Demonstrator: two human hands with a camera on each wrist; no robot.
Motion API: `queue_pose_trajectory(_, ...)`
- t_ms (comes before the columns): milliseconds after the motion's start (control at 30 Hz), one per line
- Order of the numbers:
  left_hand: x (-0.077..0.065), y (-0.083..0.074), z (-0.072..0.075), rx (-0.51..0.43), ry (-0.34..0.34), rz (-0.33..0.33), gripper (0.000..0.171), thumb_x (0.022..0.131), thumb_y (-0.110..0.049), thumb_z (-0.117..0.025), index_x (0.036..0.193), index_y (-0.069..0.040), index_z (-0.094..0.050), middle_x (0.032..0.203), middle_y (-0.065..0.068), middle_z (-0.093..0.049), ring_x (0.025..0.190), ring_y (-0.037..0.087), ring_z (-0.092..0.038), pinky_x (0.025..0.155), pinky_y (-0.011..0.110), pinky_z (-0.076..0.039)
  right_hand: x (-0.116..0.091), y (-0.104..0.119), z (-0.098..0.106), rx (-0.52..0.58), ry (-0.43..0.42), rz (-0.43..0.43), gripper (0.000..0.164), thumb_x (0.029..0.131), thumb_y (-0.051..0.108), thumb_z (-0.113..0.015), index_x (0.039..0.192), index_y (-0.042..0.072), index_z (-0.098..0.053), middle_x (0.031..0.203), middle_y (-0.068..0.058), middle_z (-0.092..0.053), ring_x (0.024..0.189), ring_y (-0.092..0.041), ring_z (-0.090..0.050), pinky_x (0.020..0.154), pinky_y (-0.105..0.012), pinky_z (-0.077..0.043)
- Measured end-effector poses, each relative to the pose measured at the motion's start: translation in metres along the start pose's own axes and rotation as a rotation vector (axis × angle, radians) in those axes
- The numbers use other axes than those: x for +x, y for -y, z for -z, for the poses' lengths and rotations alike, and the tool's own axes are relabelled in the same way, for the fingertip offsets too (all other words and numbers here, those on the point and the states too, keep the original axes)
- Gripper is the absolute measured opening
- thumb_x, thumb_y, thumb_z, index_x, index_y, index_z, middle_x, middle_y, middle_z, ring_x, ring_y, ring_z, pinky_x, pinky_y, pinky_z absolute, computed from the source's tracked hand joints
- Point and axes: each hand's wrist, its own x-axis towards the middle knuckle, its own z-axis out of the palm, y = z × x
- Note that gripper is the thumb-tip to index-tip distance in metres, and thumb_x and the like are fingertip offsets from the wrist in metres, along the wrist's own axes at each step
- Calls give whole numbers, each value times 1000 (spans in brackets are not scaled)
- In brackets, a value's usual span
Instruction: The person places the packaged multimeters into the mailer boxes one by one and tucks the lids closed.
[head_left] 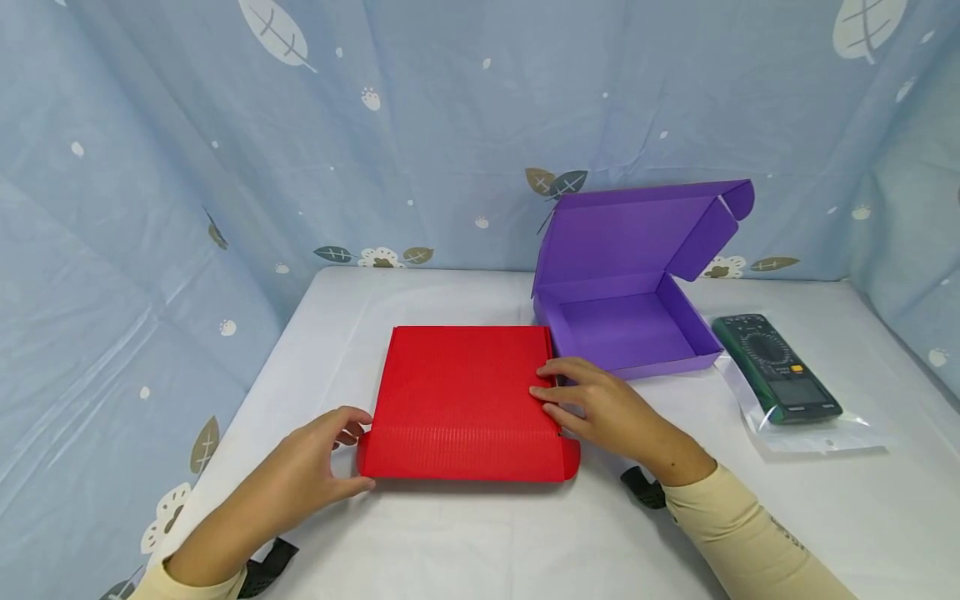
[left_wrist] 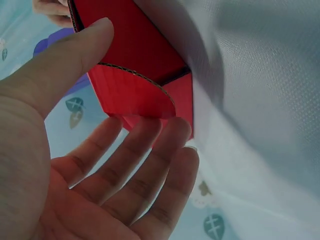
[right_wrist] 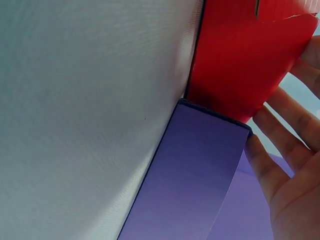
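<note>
A flat red cardboard box (head_left: 465,383) lies in the middle of the table, its lid lowered and its front flap (head_left: 468,454) slanting toward me. Rounded ears stick out at both ends of that flap. My left hand (head_left: 311,462) is at the box's front left corner; in the left wrist view its fingertips meet the red side flap (left_wrist: 135,92), with the thumb spread apart near the front. Fairly straight fingers of my right hand (head_left: 607,408) rest along the box's right edge. In the right wrist view they lie against the red side panel (right_wrist: 235,65).
An open purple cardboard box (head_left: 626,329) stands behind and to the right, its near left corner close against the red one. Farther right, a green and black multimeter (head_left: 776,367) lies on a clear plastic bag (head_left: 817,437). A blue patterned curtain (head_left: 450,125) hangs behind the white table (head_left: 480,542).
</note>
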Motion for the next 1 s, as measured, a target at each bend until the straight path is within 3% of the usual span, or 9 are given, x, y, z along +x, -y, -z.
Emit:
queue_pose_trajectory(300,2,3,-1,-26,22,-22,62,68,-20,-93,118,-14,-58,100,-9,-69,92,14,-69,80,35,-58,0,0,0,-6,-6,9,30,87,18,-78,117,17,-76,128,-5,-63,123,-23,-57,95,-38,-55)
queue_pose_trajectory(767,6,10,0,-231,104,-36,56,74,-6,-85,120,-9,-53,104,-6,-69,93,8,-70,87,33,-58,0,1,-1,-10,-10,10,30,86,18,-78,117,16,-76,127,-6,-63,123,-24,-58,96,-38,-55)
queue_pose_trajectory(1000,7,7,0,-254,115,4,51,76,-3,-78,119,-9,-52,100,-4,-69,89,4,-71,83,29,-57,0,1,-1,-12,-13,14,30,87,18,-78,117,17,-76,128,-5,-63,124,-24,-57,96,-39,-55)
